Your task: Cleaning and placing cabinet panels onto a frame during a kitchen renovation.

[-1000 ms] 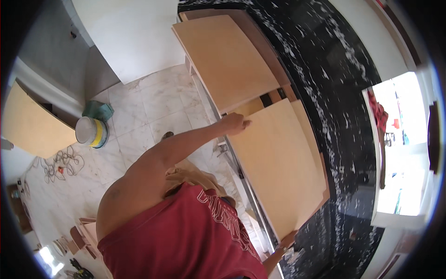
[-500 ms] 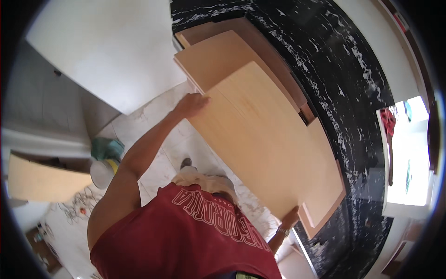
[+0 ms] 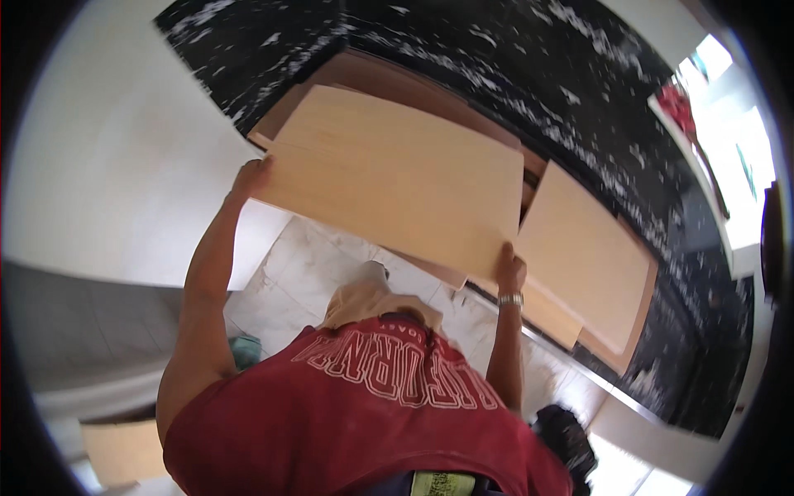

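The person's left hand (image 3: 251,176), at the centre left of the frame, is closed around the left edge of a large pale wooden panel (image 3: 397,178), fingers curled over the rim. The right hand (image 3: 509,270), lower and just right of centre, grips the panel's near right corner, thumb and fingers pinching the edge; a metal wristband (image 3: 510,300) shows just below it. Both arms are stretched out from the red shirt (image 3: 364,413) that fills the lower middle of the frame, so the panel is carried flat and wide, filling the centre and upper middle of the view. Beyond it, toward the upper middle, lies a darker brown board (image 3: 389,74), partly covered by the lifted one. To the right, a second pale panel (image 3: 583,256) rests at an angle, with another strip of wood showing under its lower edge. A black, white-flecked stone counter (image 3: 579,91) arcs across the top and down the right side. Pale marble floor tiles (image 3: 285,273) show beneath the panel at centre left. To handle this well, I judge the two grips should stay spread at opposite edges, the sheet kept level, and its far corner kept off the counter and the neighbouring panel.
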